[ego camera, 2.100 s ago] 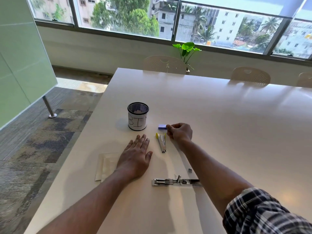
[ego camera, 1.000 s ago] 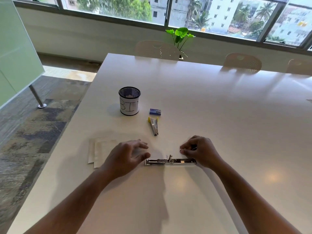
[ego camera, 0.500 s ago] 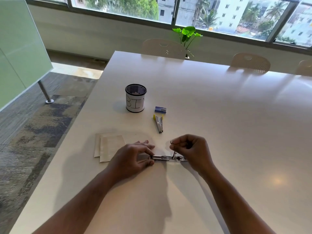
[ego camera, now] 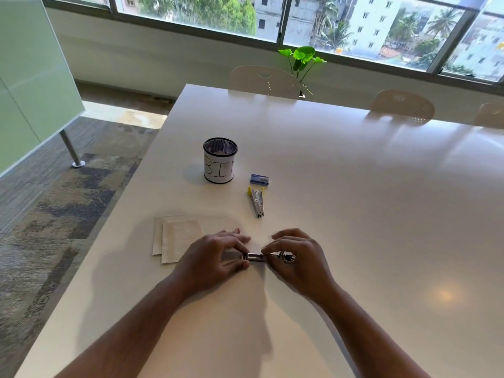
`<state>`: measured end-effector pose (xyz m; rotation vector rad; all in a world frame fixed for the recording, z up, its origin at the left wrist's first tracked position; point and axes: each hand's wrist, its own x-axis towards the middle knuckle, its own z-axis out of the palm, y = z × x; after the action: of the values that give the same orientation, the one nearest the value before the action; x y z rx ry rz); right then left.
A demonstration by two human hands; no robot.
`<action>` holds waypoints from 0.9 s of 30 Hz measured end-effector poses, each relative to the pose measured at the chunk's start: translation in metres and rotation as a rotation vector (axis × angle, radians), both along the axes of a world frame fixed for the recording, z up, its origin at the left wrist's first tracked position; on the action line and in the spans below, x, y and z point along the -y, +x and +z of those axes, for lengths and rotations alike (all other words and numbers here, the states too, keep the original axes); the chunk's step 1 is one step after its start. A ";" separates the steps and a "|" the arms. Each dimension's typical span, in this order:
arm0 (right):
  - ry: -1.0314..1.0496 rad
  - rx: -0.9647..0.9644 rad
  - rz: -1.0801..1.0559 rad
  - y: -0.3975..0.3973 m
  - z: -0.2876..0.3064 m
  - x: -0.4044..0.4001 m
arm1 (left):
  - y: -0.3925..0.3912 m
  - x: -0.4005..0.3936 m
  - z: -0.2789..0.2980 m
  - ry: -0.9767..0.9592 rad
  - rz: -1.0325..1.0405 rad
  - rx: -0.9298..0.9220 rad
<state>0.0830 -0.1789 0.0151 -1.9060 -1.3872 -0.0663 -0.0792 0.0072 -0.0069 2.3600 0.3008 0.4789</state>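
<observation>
Head view: 2 hands work an opened stapler (ego camera: pixel 255 257) lying flat on the table (ego camera: pixel 354 200). The left hand (ego camera: pixel 212 257) clamps its left end between thumb and fingers, and the right hand (ego camera: pixel 297 255) pinches the rail just right of that grip. The step probably goes best with a firm left hold and a square slide along the channel. Half a second (0.5 s) earlier, the right fingertips were poised slightly above the rail.

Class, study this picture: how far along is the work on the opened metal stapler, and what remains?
Done: the silver metal stapler lies opened flat on the white table. In hand: the left hand grips one end while the right hand pinches its middle; what is being fitted is hidden. Likely left: the yellow-ended metal piece lies apart by the small blue box, untouched.
</observation>
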 end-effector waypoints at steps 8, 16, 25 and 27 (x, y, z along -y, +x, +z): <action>-0.062 -0.121 0.040 0.000 0.006 -0.001 | 0.000 0.000 -0.001 -0.022 0.001 0.006; -0.021 -0.191 -0.010 -0.004 0.003 0.000 | -0.001 -0.001 -0.002 -0.028 -0.005 0.004; 0.017 -0.172 -0.032 -0.002 -0.002 0.002 | 0.000 -0.002 -0.004 -0.019 -0.009 0.009; 0.029 -0.154 -0.025 -0.002 -0.001 0.004 | 0.000 -0.002 -0.005 -0.017 -0.006 0.017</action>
<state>0.0811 -0.1825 0.0136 -1.8641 -1.2527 0.0473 -0.0794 0.0087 -0.0115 2.3383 0.2891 0.4919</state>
